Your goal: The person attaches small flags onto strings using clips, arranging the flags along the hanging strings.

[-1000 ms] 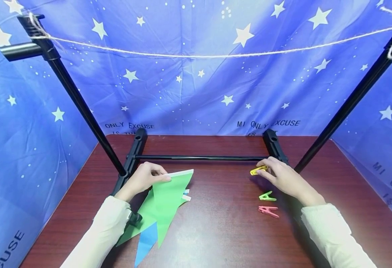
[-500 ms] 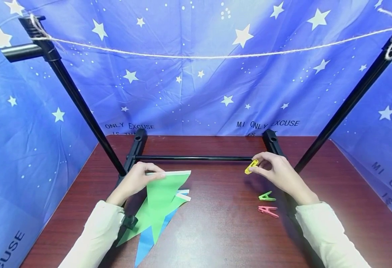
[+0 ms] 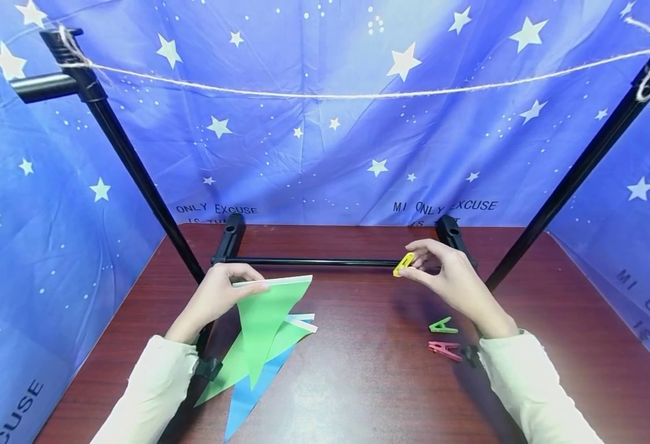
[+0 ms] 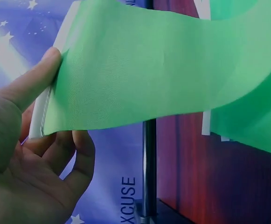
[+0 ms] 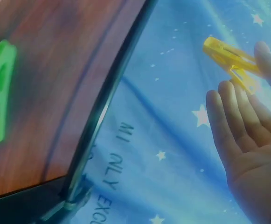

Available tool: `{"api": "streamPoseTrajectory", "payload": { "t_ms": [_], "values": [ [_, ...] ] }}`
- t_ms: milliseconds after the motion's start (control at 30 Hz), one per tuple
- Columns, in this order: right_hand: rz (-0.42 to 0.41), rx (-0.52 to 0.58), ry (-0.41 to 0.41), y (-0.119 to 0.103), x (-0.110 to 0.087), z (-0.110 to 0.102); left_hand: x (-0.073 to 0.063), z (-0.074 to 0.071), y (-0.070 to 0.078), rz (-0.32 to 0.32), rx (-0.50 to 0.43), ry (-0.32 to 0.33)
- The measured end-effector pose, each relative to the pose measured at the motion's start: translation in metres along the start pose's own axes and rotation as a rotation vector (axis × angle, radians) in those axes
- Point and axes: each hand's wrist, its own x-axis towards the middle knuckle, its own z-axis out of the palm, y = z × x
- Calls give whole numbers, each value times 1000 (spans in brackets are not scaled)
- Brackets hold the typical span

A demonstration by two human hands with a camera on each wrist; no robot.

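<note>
My left hand (image 3: 222, 293) pinches a green triangular pennant (image 3: 269, 320) by its white top edge, thumb in front; the pennant's point hangs down. Beneath it on the table lie another green pennant (image 3: 226, 370) and a blue pennant (image 3: 258, 385), partly hidden. In my right hand (image 3: 452, 277), a yellow clothespin (image 3: 404, 264) is pinched between thumb and fingertips, raised above the table. The right wrist view shows that yellow clothespin (image 5: 228, 56) with its legs between thumb and fingers. A green clothespin (image 3: 443, 325) and a red clothespin (image 3: 444, 350) lie below the right hand.
A white string (image 3: 325, 96) sags between two black poles (image 3: 131, 160) above the table. A black crossbar (image 3: 314, 262) joins the stand's feet near the table's back edge. Blue star-printed cloth (image 3: 303, 160) surrounds the dark red wooden table (image 3: 358, 382).
My right hand has moved left and upward with the yellow clothespin, which is now more upright. The left hand has shifted slightly left and up with the pennant, uncovering more of the blue one.
</note>
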Motion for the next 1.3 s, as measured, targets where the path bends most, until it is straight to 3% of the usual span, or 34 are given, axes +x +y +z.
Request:
{"api": "streamPoseTrajectory", "payload": {
  "t_ms": [300,700,1033,1300],
  "values": [
    [-58,9,14,-20,12,1,1,-9,6,-8,6,27],
    [-125,-11,38,-51,38,1,8,-26,21,33,25,49],
    [-187,11,49,-78,60,4,14,-35,23,46,40,2],
    [-221,134,35,-102,78,8,16,-46,32,71,28,48]
  ]
}}
